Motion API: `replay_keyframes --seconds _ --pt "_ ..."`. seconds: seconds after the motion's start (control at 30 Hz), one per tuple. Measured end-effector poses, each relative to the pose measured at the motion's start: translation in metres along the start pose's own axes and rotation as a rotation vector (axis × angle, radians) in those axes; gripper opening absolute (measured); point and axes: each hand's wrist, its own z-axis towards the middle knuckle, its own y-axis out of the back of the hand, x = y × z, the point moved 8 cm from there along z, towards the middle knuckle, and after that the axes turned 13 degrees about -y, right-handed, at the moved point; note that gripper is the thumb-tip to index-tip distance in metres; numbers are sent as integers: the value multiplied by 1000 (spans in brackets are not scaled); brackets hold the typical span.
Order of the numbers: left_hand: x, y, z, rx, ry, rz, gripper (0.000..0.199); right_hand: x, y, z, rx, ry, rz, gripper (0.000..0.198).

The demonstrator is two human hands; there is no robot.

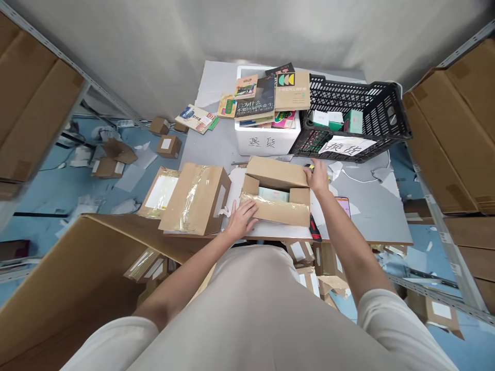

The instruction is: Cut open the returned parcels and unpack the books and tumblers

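Note:
An opened cardboard box (276,212) lies before me at the table's front edge, its flaps raised. Inside, part of a pale green item (274,195) shows; the rest is hidden. My left hand (242,220) rests on the box's near left corner with its fingers spread. At the far right corner, my right hand (319,178) has thumb and fingers closed around the end of the back flap. A red and black utility knife (314,229) lies just right of the box. Something yellow and black sits partly hidden behind my right hand.
A taped carton (197,201) stands on the left. Behind are a white bin (266,141) heaped with books and a black crate (356,136) holding green boxes. A phone (343,206) lies under my right forearm. Cartons and paper litter the floor; shelves flank both sides.

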Motion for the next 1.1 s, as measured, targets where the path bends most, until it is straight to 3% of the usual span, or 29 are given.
replay_keyframes --seconds 0.07,0.13,0.23,0.3,0.4,0.53,0.63,0.77,0.83,0.93,1.03,1.1 --pt "7 20 11 4 35 28 55 13 23 -25 -143 161 -12 40" --pt "20 41 28 50 12 52 73 24 34 -54 -139 346 -73 36" --pt "37 51 56 322 -252 50 124 31 28 -95 81 588 -173 37" --pt "57 52 69 455 -350 103 139 31 18 -114 268 654 -241 52" --pt "81 43 81 565 -398 169 144 29 14 -130 391 578 -298 60" --pt "95 27 89 559 -353 196 140 26 26 -161 238 496 -345 21" --pt "99 24 93 540 -319 176 136 11 24 -201 130 539 -326 31" --pt "102 28 93 593 -292 146 125 -14 6 -239 187 589 -203 45" --pt "101 32 92 625 -256 137 115 -18 1 -240 241 541 -175 45" --pt "90 33 93 596 -119 131 104 -13 5 -216 261 357 -184 40" --pt "72 27 98 438 148 167 116 3 11 -184 246 202 -260 37" --pt "56 19 99 339 299 177 126 22 10 -168 251 220 -289 36"
